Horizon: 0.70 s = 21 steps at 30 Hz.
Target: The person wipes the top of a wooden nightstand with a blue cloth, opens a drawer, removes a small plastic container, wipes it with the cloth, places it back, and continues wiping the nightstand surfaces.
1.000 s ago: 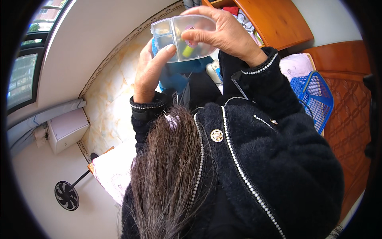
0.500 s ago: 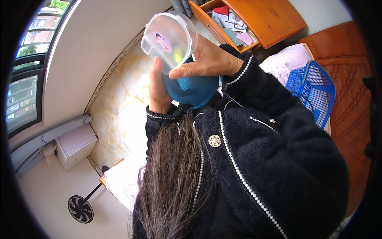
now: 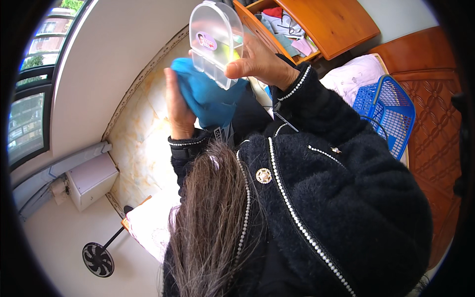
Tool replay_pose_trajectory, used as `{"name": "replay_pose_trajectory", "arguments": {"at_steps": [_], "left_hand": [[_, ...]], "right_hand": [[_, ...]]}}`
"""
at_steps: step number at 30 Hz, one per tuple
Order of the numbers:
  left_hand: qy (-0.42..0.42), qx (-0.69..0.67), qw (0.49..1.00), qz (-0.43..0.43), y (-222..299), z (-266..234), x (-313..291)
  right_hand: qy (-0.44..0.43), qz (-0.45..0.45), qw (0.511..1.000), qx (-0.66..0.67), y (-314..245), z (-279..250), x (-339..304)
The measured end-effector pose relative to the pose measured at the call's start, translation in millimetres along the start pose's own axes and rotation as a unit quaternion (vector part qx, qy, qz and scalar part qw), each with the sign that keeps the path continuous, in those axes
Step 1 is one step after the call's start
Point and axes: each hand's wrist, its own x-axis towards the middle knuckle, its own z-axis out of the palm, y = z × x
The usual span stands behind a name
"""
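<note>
Clear arch-shaped plastic box [image 3: 216, 49], prob. light, stiff, slick: R hand [image 3: 263, 62] grip clasps box edge, apt hold; L hand [image 3: 180, 107] grip, by crumpled blue cloth [image 3: 210, 101] below box, can't tell.

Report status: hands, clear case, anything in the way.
Right hand holding clear case. Left hand at blue cloth, grip unclear. Case partly hides cloth.

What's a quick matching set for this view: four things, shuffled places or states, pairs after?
Things
1. clear box
2. blue cloth
3. drawer
4. black fan

Places or states
A. pulled open, with cloths inside
B. against the left hand
C. toward the picture's lower left
D. gripped by the right hand

Pairs: 1-D, 2-B, 3-A, 4-C
</note>
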Motion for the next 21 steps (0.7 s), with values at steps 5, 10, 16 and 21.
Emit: {"name": "replay_pose_trajectory", "arguments": {"at_steps": [5,10,16,21], "left_hand": [[0.140,0.027,0.978,0.155,22.5,-14.1,7.3],[0.125,0.035,0.972,0.196,30.1,-7.0,4.1],[0.113,0.020,0.972,0.205,30.7,2.3,0.2],[0.125,0.019,0.971,0.203,31.0,1.7,1.1]], "right_hand": [[0.046,-0.014,0.994,-0.099,8.4,3.1,1.4],[0.072,-0.014,0.988,-0.137,8.5,3.4,-0.4],[0.093,-0.084,0.946,-0.299,7.9,3.3,-3.5],[0.101,-0.149,0.920,-0.348,13.6,5.2,0.7]]}}
